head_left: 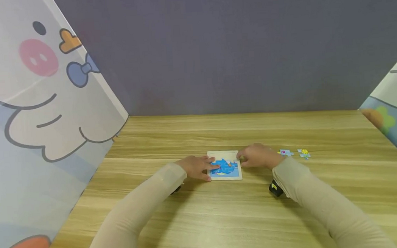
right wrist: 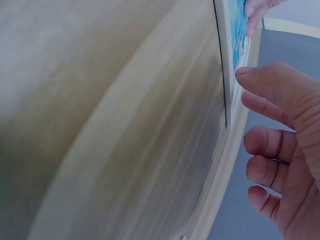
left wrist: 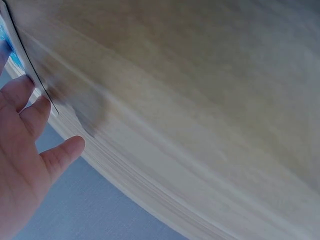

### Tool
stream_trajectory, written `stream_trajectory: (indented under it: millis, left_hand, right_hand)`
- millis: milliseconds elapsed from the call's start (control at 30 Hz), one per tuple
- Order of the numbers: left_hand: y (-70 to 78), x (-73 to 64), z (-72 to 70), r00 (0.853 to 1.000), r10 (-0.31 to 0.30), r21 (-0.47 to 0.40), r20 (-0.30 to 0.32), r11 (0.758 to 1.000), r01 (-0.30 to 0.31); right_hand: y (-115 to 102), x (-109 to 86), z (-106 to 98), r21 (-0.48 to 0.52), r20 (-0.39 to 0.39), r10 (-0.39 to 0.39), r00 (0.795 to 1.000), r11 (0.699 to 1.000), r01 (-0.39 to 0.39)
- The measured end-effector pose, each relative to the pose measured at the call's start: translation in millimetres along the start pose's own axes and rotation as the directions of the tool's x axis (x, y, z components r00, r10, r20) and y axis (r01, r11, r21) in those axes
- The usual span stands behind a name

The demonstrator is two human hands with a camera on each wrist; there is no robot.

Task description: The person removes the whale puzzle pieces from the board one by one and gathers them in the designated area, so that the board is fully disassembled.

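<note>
A small jigsaw puzzle [head_left: 229, 170] with a blue sea-animal picture lies in a pale tray frame [head_left: 227, 178] on the table. My left hand [head_left: 196, 167] rests at its left side, fingers spread, with some fingertips over the picture. In the left wrist view the thumb [left wrist: 65, 152] is apart from the other fingers. At the frame's upper right is my right hand [head_left: 256, 156], its thumb [right wrist: 265, 82] at the frame's edge and the other fingers loosely bent. No piece shows between those fingers. The upper right of the picture has a pale, uncovered part.
Loose puzzle pieces lie right of my right hand: a light blue one with a purple swirl [head_left: 284, 152] and some with a yellow shape [head_left: 304, 152]. A dark grey panel [head_left: 235, 53] stands behind the wooden table [head_left: 211, 222]. A cartoon-printed wall [head_left: 48, 121] borders the left.
</note>
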State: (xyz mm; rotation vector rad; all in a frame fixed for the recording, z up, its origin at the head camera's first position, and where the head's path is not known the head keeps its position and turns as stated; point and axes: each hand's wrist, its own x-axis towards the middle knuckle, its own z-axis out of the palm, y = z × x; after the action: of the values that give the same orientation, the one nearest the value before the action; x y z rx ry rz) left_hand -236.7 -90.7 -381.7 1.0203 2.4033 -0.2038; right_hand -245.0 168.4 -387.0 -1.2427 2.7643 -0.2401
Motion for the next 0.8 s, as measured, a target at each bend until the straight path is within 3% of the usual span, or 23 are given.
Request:
stream_trajectory:
  millis: [167,433,800]
  left_hand:
    - [-0.6,1.5,0.3,1.0,0.016,-0.001,0.002,1.0,-0.016]
    - [-0.7,2.1,0.2,1.0,0.0,0.002,-0.001,1.0,0.0]
    - [-1.6,-0.2,1.9,1.0,-0.002,0.025,-0.007,1.0,0.003]
  right_hand:
    - [-4.9,4.3,1.1,-0.052,0.014,0.001,1.0,0.999,0.0]
    - [-10.1,8.9,3.1,-0.053,0.081,0.082,0.993,0.996,-0.078]
    - [-14.3,9.2,6.2,-0.082,0.045,0.056,0.997,0.995,-0.053]
